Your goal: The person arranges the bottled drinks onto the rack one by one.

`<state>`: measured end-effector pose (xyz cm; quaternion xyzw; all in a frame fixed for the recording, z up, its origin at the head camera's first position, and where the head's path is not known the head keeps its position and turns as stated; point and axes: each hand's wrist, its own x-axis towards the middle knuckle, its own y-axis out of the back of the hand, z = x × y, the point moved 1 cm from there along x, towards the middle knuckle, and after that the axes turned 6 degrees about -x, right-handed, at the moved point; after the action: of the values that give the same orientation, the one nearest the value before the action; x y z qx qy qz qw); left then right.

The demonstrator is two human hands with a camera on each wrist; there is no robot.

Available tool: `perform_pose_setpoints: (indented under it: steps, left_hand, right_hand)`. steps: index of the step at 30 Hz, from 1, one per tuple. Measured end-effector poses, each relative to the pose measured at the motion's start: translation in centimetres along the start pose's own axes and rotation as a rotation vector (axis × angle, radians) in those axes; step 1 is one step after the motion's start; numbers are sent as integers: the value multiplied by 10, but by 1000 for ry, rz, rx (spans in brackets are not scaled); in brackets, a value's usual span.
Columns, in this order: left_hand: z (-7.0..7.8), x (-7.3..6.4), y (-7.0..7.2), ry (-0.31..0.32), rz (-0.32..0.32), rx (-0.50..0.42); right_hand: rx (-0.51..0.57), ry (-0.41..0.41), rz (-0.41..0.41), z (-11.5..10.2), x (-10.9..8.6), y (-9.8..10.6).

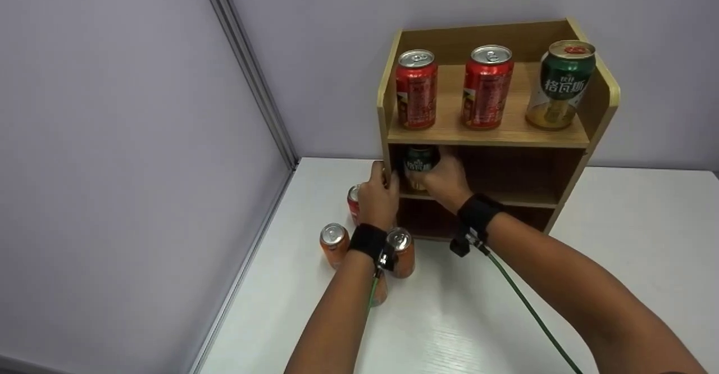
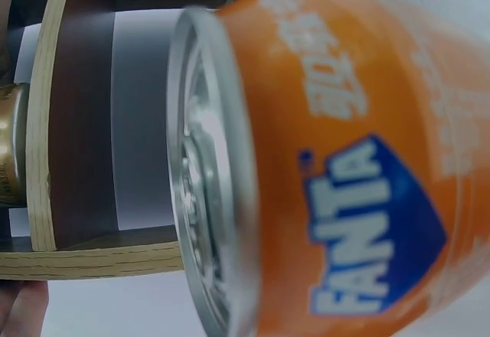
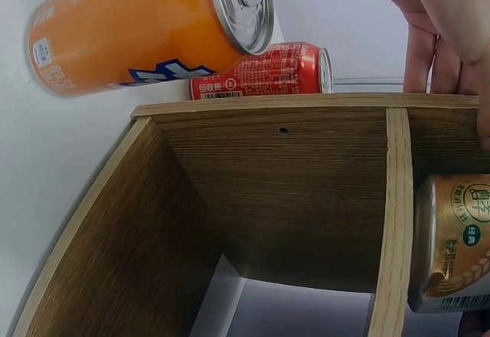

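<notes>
My right hand [image 1: 446, 180] reaches into the left end of the middle compartment and grips a green-and-gold drink can [image 1: 418, 163]. The can stands upright, its gold lower part [image 3: 455, 237] showing in the right wrist view. At the shelf's left side my left hand [image 1: 379, 200] holds the side panel, with fingers [image 3: 444, 65] along its outer face. The wooden shelf [image 1: 488, 137] stands upright against the back wall.
Two red cans [image 1: 417, 93] [image 1: 487, 90] and another green-and-gold can [image 1: 561, 85] stand on the top shelf. Left of the shelf are a red can [image 1: 354, 203] and several orange Fanta cans [image 1: 335, 245] on the white table [image 1: 477, 318]. One Fanta can [image 1: 401, 256] stands near my left wrist.
</notes>
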<state>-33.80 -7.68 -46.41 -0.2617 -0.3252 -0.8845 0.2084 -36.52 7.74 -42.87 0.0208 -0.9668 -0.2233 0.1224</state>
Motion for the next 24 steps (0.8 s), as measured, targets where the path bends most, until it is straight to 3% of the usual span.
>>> perform_pose_setpoints:
  steps: [15,24]
  left_hand:
    - [3,-1,-2,11,-3,5]
    - [-2,0,-2,-15,21,8]
  right_hand:
    - [81,-19,-8,8,2,-1]
    - [95,-9,-31,8,5,-4]
